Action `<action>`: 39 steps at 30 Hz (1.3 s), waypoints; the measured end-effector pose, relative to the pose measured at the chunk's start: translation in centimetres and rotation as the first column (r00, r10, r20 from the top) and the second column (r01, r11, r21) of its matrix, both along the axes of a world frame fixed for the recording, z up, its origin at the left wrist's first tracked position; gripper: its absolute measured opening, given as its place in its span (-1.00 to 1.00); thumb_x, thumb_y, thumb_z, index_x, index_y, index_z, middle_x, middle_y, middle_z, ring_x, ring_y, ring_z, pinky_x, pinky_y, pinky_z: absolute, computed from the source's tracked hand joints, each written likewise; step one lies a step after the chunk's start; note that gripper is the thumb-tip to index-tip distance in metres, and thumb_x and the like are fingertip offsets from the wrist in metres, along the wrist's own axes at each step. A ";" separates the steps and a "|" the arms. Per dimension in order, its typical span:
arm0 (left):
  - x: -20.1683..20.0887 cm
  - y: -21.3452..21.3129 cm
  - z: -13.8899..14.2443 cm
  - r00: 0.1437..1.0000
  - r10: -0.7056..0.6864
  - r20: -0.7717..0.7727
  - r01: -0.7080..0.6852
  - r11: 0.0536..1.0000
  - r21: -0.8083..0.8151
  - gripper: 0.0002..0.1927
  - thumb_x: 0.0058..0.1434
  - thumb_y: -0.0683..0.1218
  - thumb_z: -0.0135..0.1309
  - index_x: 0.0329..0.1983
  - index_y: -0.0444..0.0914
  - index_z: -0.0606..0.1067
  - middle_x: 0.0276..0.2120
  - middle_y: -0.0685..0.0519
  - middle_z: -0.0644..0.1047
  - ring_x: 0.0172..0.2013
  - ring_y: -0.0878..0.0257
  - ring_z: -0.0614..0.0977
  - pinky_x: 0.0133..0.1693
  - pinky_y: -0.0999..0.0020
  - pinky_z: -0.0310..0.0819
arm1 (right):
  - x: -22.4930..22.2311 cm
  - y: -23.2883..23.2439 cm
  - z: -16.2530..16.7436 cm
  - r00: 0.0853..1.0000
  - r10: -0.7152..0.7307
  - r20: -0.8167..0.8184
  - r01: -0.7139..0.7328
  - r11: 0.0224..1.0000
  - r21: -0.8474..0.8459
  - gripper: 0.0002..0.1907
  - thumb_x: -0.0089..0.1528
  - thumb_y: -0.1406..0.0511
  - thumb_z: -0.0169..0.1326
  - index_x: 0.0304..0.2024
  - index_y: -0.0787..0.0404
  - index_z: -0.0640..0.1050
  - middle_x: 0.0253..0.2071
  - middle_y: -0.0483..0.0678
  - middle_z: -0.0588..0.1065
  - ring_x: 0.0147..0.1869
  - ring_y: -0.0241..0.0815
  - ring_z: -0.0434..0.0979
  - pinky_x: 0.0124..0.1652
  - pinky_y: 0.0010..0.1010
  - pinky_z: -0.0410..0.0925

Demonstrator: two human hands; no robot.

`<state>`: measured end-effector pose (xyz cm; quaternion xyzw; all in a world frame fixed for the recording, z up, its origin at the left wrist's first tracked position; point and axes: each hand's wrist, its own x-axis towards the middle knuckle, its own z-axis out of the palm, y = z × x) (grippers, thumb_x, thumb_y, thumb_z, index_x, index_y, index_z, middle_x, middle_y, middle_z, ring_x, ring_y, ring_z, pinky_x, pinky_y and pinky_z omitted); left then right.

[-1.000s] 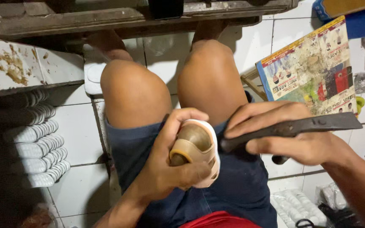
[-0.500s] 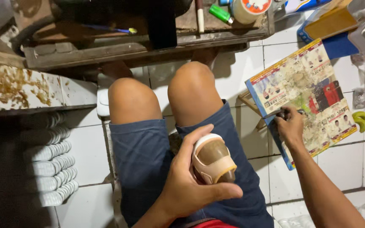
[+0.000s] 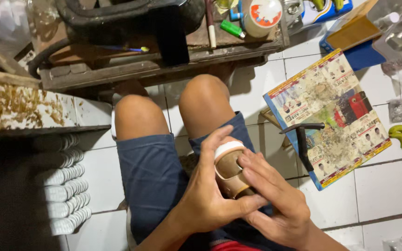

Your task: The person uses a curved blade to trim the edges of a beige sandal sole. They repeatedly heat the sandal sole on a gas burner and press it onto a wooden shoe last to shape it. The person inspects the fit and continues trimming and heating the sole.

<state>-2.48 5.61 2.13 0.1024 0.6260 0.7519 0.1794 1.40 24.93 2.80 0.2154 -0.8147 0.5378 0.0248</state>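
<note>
A small brown sandal with a white sole sits over my lap, above my blue shorts. My left hand wraps around it from the left, thumb along its white edge. My right hand rests its fingers on the sandal's right side and strap. A black long-handled tool lies on a printed, stained board on the floor to the right, away from both hands.
A wooden bench with a dark machine, a green lighter and a round tub stands ahead of my knees. White sole stacks lie at left, a stained slab above them. Blue box and yellow-green objects at right.
My right hand put the black tool down on the printed board and came back to the sandal. The left hand kept hold of the sandal and turned it.
</note>
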 end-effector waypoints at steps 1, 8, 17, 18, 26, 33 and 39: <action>0.1 -0.3 0.0 1.000 -0.021 -0.008 0.021 1.000 -0.013 0.13 0.03 -0.02 0.45 0.55 -0.31 0.04 0.21 -0.09 0.46 0.21 0.16 0.57 0.27 0.25 0.47 | 0.0 0.1 -0.2 1.000 0.008 -0.012 -0.008 1.000 0.024 -0.27 0.11 0.41 0.26 0.34 0.31 0.37 0.40 0.23 0.37 0.59 0.23 0.29 0.54 0.04 0.08; 1.1 -2.6 0.4 0.994 -0.100 -0.040 0.098 0.994 -0.049 -0.06 -0.07 0.04 0.51 0.38 -0.26 0.38 0.08 0.00 0.61 0.07 0.25 0.68 0.15 0.32 0.59 | -0.5 -0.7 -0.3 0.923 0.108 0.369 -0.003 0.962 -0.275 0.22 -0.03 0.20 0.47 0.51 0.29 0.04 0.47 0.11 0.18 0.56 -0.01 0.18 0.48 -0.20 0.05; 4.2 -3.3 0.2 0.992 -0.001 -0.125 0.009 0.998 0.067 -0.26 -0.01 -0.10 0.50 0.23 -0.24 0.43 0.02 -0.02 0.59 -0.03 0.27 0.64 0.10 0.42 0.56 | -0.3 -1.3 0.7 0.890 0.159 0.428 -0.159 0.987 -0.035 0.14 -0.23 0.12 0.54 0.34 0.37 0.39 0.26 0.11 0.50 0.33 -0.06 0.56 0.27 -0.31 0.37; 4.5 -3.3 0.3 0.993 0.002 -0.115 0.006 0.998 0.064 -0.27 0.00 -0.10 0.51 0.22 -0.23 0.43 -0.02 -0.02 0.59 -0.07 0.27 0.65 0.06 0.43 0.57 | -0.1 -1.4 0.7 0.896 0.170 0.410 -0.165 0.985 -0.047 0.12 -0.22 0.11 0.53 0.33 0.37 0.41 0.23 0.11 0.52 0.30 -0.06 0.57 0.25 -0.32 0.40; 4.9 -4.2 0.7 0.927 0.043 -0.372 -0.066 0.997 -0.047 -0.19 0.04 -0.02 0.54 0.27 -0.26 0.35 0.05 -0.10 0.57 -0.02 0.17 0.74 -0.04 0.43 0.64 | 0.2 -2.1 0.5 0.834 0.296 0.465 -0.220 0.952 -0.212 0.08 -0.15 0.16 0.51 0.37 0.39 0.40 0.30 0.18 0.47 0.39 0.03 0.50 0.34 -0.25 0.36; 0.9 -4.6 4.4 0.932 0.357 -0.066 -0.348 0.930 0.117 -0.11 0.04 0.14 0.32 0.35 -0.29 0.23 0.12 -0.06 0.54 0.21 0.11 0.54 0.30 0.24 0.27 | -1.4 -1.6 1.1 0.978 0.189 -0.084 -0.188 0.982 0.019 -0.20 0.04 0.25 0.49 0.22 0.11 0.33 0.38 0.18 0.22 0.54 0.23 0.19 0.48 0.01 0.09; -4.5 -4.3 0.1 0.858 -0.141 0.495 -0.087 0.908 0.409 -0.44 0.22 -0.06 0.21 0.22 -0.48 0.46 -0.02 -0.08 0.62 -0.03 0.18 0.64 0.09 0.23 0.48 | -4.9 -2.3 1.3 0.821 0.267 -0.505 -0.109 0.941 0.321 -0.32 0.10 0.33 0.28 0.23 -0.13 0.34 0.36 0.24 0.14 0.48 0.29 0.11 0.43 0.00 0.08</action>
